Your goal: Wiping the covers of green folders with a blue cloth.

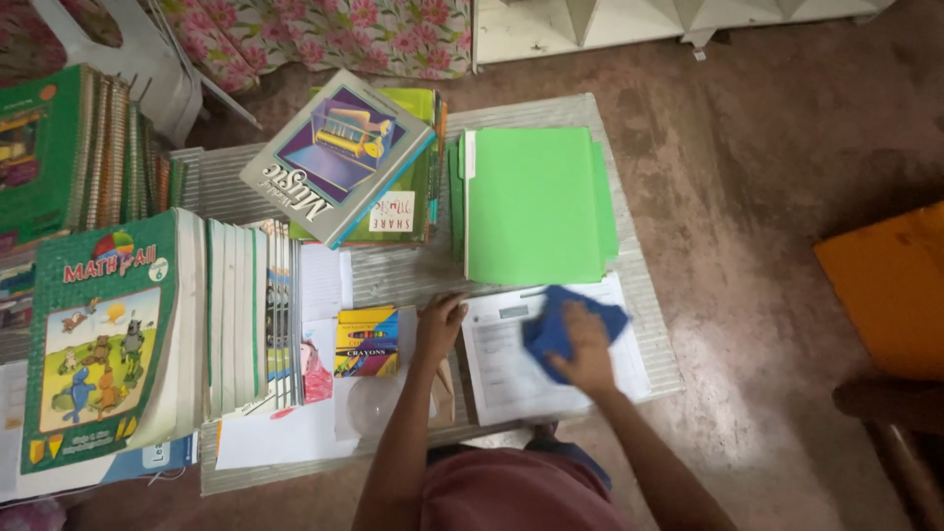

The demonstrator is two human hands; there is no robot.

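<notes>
A single view, from a camera worn on the person's head, looks almost straight down from above. It faces a low slatted grey desk (629,295) at close range, near enough that the person's own forearms rise from the bottom edge. The left hand (440,329) and right hand (587,349) sit just below the frame's centre. Beyond the fingers, the top edge shows brown floor (767,147) and a flowered pink cloth (324,34).

So I count one blue cloth (560,327), one printed sheet (511,369) and one crayon box (367,341). Green folders (536,205): one stack, can't tell how many. Books are too many to count.
</notes>
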